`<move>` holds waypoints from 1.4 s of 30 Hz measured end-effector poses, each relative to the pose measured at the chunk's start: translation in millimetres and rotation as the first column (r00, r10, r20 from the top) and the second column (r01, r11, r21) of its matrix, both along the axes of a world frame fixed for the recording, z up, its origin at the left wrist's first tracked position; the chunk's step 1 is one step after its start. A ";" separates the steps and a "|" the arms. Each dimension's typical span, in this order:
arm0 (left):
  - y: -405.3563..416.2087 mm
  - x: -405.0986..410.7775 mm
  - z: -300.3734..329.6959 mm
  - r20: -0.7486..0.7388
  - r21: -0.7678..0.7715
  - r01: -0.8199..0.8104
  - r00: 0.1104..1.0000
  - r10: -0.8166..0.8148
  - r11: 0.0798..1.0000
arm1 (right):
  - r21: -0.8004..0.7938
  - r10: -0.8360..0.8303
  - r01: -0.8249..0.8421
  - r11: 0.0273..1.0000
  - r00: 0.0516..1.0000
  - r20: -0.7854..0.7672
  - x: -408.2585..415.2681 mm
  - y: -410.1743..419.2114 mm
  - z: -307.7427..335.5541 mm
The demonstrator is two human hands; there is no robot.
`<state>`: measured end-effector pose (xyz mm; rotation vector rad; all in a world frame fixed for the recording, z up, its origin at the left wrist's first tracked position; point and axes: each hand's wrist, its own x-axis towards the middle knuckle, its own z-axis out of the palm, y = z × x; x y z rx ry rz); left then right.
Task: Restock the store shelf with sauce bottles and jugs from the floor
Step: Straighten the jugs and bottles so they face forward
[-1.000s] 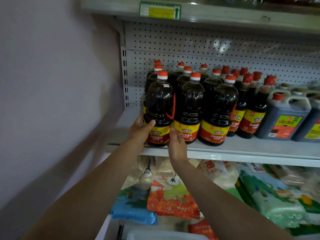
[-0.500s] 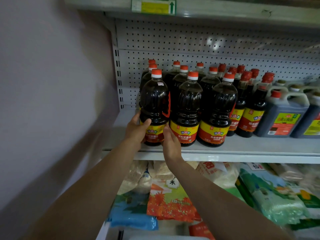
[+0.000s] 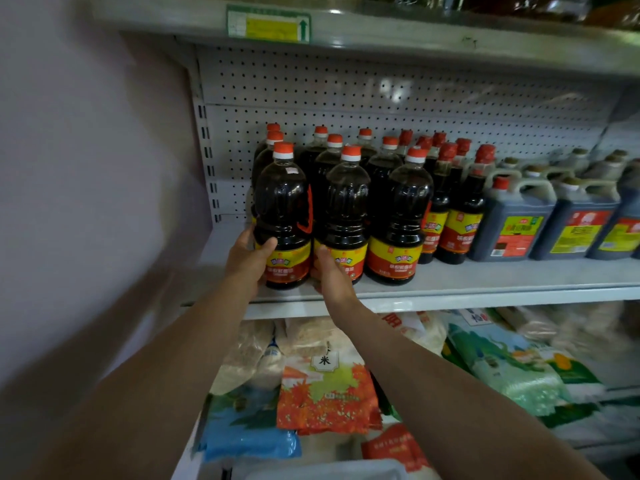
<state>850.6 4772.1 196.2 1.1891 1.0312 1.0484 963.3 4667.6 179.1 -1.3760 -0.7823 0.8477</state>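
A dark sauce bottle [image 3: 282, 209] with an orange cap and a red-and-yellow label stands at the front left of the grey shelf [image 3: 485, 278]. My left hand [image 3: 247, 259] grips its lower left side, thumb across the label. My right hand [image 3: 330, 271] presses against its right side, between it and the neighbouring bottle [image 3: 346, 216]. Several like bottles stand in rows behind and to the right. Dark jugs [image 3: 512, 220] with handles fill the right end of the shelf.
A pale wall [image 3: 86, 168] closes the left side. An upper shelf [image 3: 381, 32] with a green-yellow price tag overhangs the bottles. Bags of rice and grain [image 3: 325, 396] lie on the shelf below.
Both hands with the bottle have stayed at the shelf's front left corner; the bottle has shifted slightly back into line with its neighbours.
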 end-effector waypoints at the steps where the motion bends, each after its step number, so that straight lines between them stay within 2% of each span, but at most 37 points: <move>1: -2.0 0.6 -1.7 0.005 -0.020 -0.033 0.999 0.033 0.999 | 0.000 -0.030 0.030 1.000 1.000 -0.007 5.8 -6.0 1.3; 6: -23.3 16.2 -23.3 -0.079 -0.064 -0.295 0.954 0.290 0.953 | 0.024 -0.180 0.179 0.984 0.984 0.018 47.3 -39.3 1.2; 10: -51.0 49.5 -38.1 -0.047 -0.012 -0.338 0.940 0.337 0.941 | 0.048 -0.305 0.305 0.951 0.952 0.001 89.9 -64.1 2.6; 14: -88.4 99.0 -38.4 -0.038 -0.021 -0.400 0.916 0.399 0.916 | 0.021 -0.338 0.339 0.941 0.941 -0.025 141.1 -86.2 -2.2; 19: -125.3 180.4 -52.8 -0.038 -0.034 -0.254 0.967 0.253 0.967 | 0.017 -0.342 0.343 0.939 0.938 -0.057 217.6 -112.3 -7.6; 24: -157.2 256.5 -27.0 -0.103 0.121 -0.184 0.975 0.197 0.975 | 0.008 -0.345 0.345 0.939 0.939 -0.018 290.4 -120.6 1.5; 29: -165.3 311.0 -16.8 -0.158 0.244 -0.110 0.976 0.151 0.964 | -0.006 -0.257 0.258 0.966 0.966 0.039 335.6 -113.9 -0.9; 36: -154.2 352.3 -40.8 -0.239 0.198 -0.120 0.956 0.167 0.973 | -0.063 -0.199 0.208 0.976 0.972 0.123 375.4 -103.8 -25.3; 39: -144.1 364.5 -47.8 -0.265 0.222 -0.120 0.948 0.178 0.968 | -0.039 -0.204 0.218 0.975 0.953 0.222 388.8 -97.0 -30.2; 42: -133.5 376.1 -49.5 -0.318 0.259 -0.133 0.924 0.215 0.957 | 0.008 -0.204 0.208 0.978 0.950 0.235 395.4 -85.8 -35.1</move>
